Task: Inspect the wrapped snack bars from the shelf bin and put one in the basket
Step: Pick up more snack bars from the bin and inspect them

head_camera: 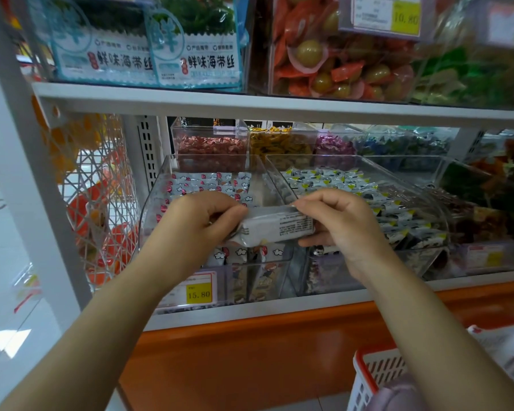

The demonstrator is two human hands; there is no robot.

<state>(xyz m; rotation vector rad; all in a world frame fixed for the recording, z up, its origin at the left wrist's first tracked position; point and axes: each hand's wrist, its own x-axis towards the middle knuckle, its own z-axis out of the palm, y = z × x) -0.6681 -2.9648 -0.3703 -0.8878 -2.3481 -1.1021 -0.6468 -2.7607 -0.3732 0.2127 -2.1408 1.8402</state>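
Both hands hold one bar point(275, 228) level, just above the front of the bin point(153, 200). The left hand point(196, 221) has its fingers curled round the bar's left end, hiding it. The right hand point(339, 221) pinches the right end, forefinger on the top edge and thumb underneath. The bar spans the gap between the two grips, its long side across the view and its middle bare. Its wrapper is pale grey-white. The face turned toward the camera carries a block of small dark print, too fine to read.

Inside the bin, behind and below the bar, lie more bars in white wrappers with red marks and small cloud shapes. Below the bin's front a yellow tag point(198, 294) reads 15.80. Just right of the bin stands a second bin point(433, 215), clear too, full of packets printed in white, dark and yellow.

On the shelf above the bin, two packs point(202, 62) with blue-edged labels read 鲜味海带丝, each with a large 鲜 in a circle. Above the bin and further right, an upper tag point(405, 17) reads 10.80.

Well below the bin, to the right, is the basket point(377, 372), white lattice with a red rim.
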